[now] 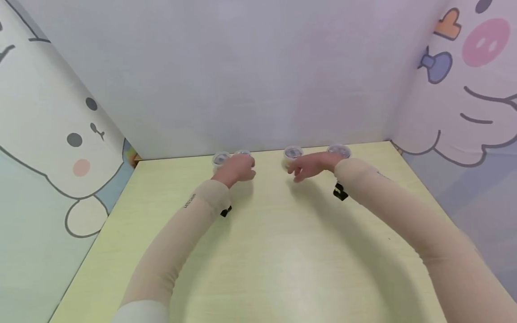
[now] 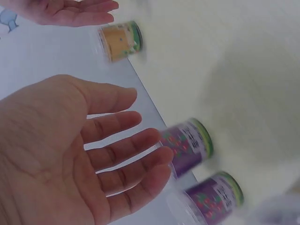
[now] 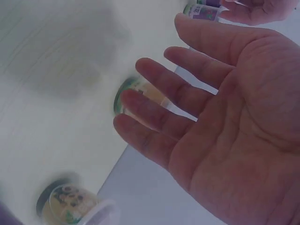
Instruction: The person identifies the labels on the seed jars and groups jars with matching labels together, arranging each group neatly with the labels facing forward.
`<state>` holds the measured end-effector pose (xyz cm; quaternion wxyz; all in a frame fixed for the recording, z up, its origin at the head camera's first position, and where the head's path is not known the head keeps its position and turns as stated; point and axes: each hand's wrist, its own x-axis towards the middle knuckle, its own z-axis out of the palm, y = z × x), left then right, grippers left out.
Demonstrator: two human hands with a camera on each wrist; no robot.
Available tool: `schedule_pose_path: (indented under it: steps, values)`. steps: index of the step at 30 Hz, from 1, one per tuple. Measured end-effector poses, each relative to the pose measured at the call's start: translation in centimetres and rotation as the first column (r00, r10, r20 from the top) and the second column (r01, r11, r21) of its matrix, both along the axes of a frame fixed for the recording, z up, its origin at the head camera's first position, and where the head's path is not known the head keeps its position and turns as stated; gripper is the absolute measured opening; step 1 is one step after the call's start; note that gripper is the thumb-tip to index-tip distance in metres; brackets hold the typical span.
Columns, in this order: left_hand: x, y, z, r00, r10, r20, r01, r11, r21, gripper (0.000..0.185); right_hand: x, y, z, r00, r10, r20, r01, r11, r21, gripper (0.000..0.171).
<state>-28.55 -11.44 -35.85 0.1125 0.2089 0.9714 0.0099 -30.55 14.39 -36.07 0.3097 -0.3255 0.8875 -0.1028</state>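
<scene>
Four small lidded cups stand in a row against the back wall. Two have purple labels, one [image 2: 187, 147] by my left fingertips and the other [image 2: 213, 197] beside it. Two have orange labels, one [image 3: 140, 93] behind my right fingers and one [image 3: 70, 204] further right. My left hand [image 1: 242, 172] is open with spread fingers just in front of the purple cups [image 1: 221, 158]. My right hand [image 1: 299, 170] is open too, fingers spread near an orange cup [image 1: 292, 152]. Neither hand grips anything. Whether the fingers touch the cups is unclear.
The pale yellow table [image 1: 282, 251] is boxed in by a plain back wall [image 1: 258, 80] and cartoon-printed side panels [image 1: 60, 134]. Both forearms wear beige sleeves, and the fourth cup [image 1: 338, 150] stands behind my right wrist.
</scene>
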Motion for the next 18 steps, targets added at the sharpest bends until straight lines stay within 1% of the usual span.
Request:
schedule_pose_path:
  steps: [1,3,5,7,9,11,13,14,16,18]
  values:
    - [0.1,0.5,0.1,1.0,-0.02,0.006,0.02,1.0,-0.012,0.03,0.2,0.7,0.2,1.0,0.011,-0.015,-0.011,1.0,0.009,0.053]
    - [0.3,1.6,0.3,0.999,-0.052,0.016,0.052,0.998,-0.02,0.035,0.7,2.2,0.5,0.998,0.026,-0.053,-0.026,1.0,0.01,0.052]
    - [0.5,2.9,0.2,0.997,-0.072,0.028,0.073,0.997,-0.021,0.037,1.2,3.8,0.9,0.995,0.038,-0.092,-0.039,0.999,-0.01,0.051]
    - [0.6,4.3,-0.1,0.996,-0.081,0.047,0.081,0.997,-0.003,0.039,1.9,5.5,1.1,0.988,0.05,-0.144,-0.058,0.997,-0.05,0.05]
    - [0.7,5.7,-0.5,0.995,-0.08,0.064,0.078,0.997,0.024,0.049,2.6,7.2,1.2,0.983,0.024,-0.181,-0.041,0.995,-0.092,0.054]
    - [0.9,7.3,-1.0,0.995,-0.077,0.07,0.074,0.996,0.054,0.061,3.4,8.9,1.2,0.98,-0.026,-0.197,-0.001,0.99,-0.138,0.06]
    - [1.2,8.9,-1.5,0.994,-0.078,0.072,0.071,0.993,0.094,0.073,4.1,10.6,0.9,0.975,-0.075,-0.21,0.033,0.979,-0.2,0.065]
    - [1.4,9.7,-1.7,0.994,-0.082,0.07,0.074,0.991,0.112,0.078,4.5,11.5,0.7,0.97,-0.105,-0.221,0.053,0.972,-0.23,0.067]
    - [1.8,11.3,-2.3,0.992,-0.097,0.077,0.085,0.984,0.154,0.081,5.1,13.1,0.1,0.954,-0.143,-0.263,0.066,0.957,-0.282,0.068]
    - [2.4,12.9,-3.0,0.99,-0.117,0.079,0.102,0.979,0.178,0.082,5.8,14.7,-0.6,0.931,-0.188,-0.313,0.078,0.94,-0.333,0.066]
